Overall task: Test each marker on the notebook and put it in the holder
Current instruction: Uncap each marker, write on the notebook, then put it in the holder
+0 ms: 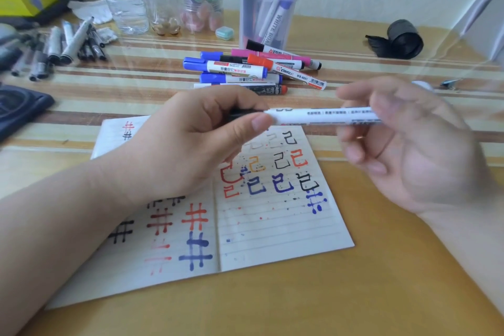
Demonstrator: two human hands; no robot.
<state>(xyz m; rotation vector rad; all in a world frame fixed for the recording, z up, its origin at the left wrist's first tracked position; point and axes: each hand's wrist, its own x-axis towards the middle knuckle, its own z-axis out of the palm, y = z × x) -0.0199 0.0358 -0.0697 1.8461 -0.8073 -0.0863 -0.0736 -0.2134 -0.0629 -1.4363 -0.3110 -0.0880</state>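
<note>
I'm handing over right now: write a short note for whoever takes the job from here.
The left hand grips the black cap end of the white marker. The right hand, blurred, holds its barrel above the notebook.
The holder at the back already has several markers; the marker pile lies before it.
Done: many test marks on the notebook.
Left: test this marker, put it in the holder, then work through the pile.

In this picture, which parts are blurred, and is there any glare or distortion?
In the head view, the right hand is smeared by motion blur; the white-barrelled marker held between it and the left hand is slightly soft; the open lined notebook is sharp; pale glare streaks cross the glossy striped table cover; the pile of grey markers at the left edge looks soft.
</note>
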